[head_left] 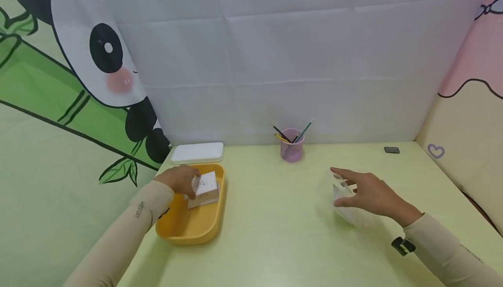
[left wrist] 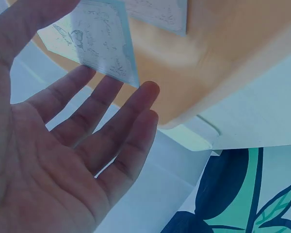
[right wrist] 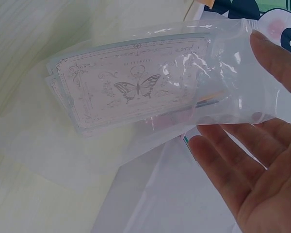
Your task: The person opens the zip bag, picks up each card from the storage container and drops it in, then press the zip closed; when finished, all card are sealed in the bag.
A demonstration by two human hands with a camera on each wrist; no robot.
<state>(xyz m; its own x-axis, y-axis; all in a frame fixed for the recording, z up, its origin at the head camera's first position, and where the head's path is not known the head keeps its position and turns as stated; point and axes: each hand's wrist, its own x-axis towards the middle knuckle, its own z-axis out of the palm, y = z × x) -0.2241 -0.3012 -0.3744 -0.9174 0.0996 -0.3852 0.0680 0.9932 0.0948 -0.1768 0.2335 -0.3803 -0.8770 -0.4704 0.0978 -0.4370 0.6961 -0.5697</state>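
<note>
Left hand (head_left: 181,179) over tray (head_left: 188,228) rim; right hand (head_left: 369,195) around bag (right wrist: 150,97).

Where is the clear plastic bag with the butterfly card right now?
In the head view the clear plastic bag lies on the table's right side, held by the right hand, in front of the pink pencil cup.

Bare tabletop (head_left: 271,217) btwn hands

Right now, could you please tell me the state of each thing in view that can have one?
Left hand: lifting a card from the tray.
Right hand: holding the clear bag, cards inside.
Yellow tray: open, cards in it.
White lid: off, behind tray.
Pink cup: upright, holding pencils.
</note>
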